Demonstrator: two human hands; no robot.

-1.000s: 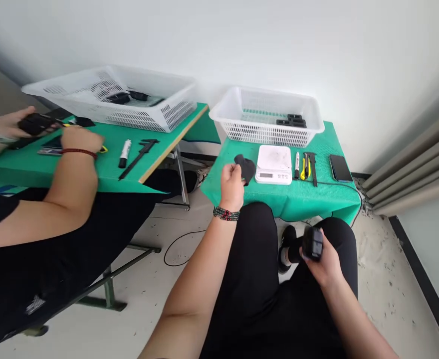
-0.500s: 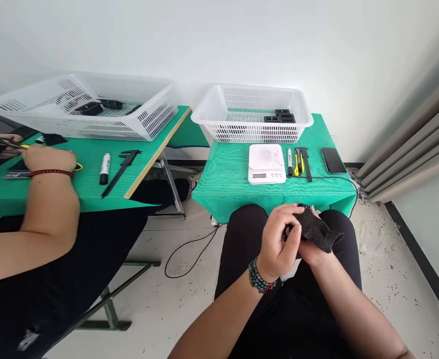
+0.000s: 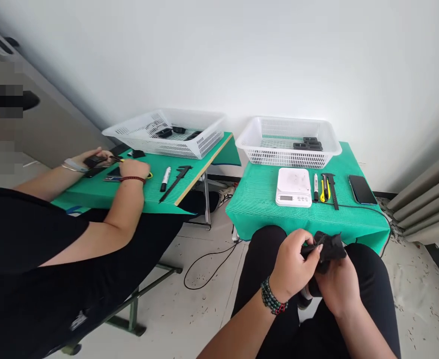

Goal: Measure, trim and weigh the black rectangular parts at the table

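A crumpled black cloth (image 3: 331, 247) is held between my two hands above my lap. My left hand (image 3: 292, 262) is closed, with thumb and fingertips pinching the cloth's left side. Below and to the right, my right hand (image 3: 341, 286) curls around the lower part of the black bundle. Whether a hard black piece sits inside the cloth is hidden by the fingers. Nearest on the green-covered table (image 3: 257, 192) are a white digital scale (image 3: 293, 187), a marker (image 3: 316, 187), a yellow utility knife (image 3: 325, 189) and a black caliper (image 3: 330, 192).
A white plastic basket (image 3: 287, 158) with several black parts (image 3: 309, 144) stands at the back. A phone (image 3: 361, 189) lies at right. On the left table are another basket (image 3: 182, 148), a marker (image 3: 165, 179) and a caliper (image 3: 176, 182); a co-worker's hands (image 3: 135, 169) work there.
The view has swung left, showing more of the co-worker. My left thumb and fingers now pinch the cloth, and its loose end has turned upward to the right.
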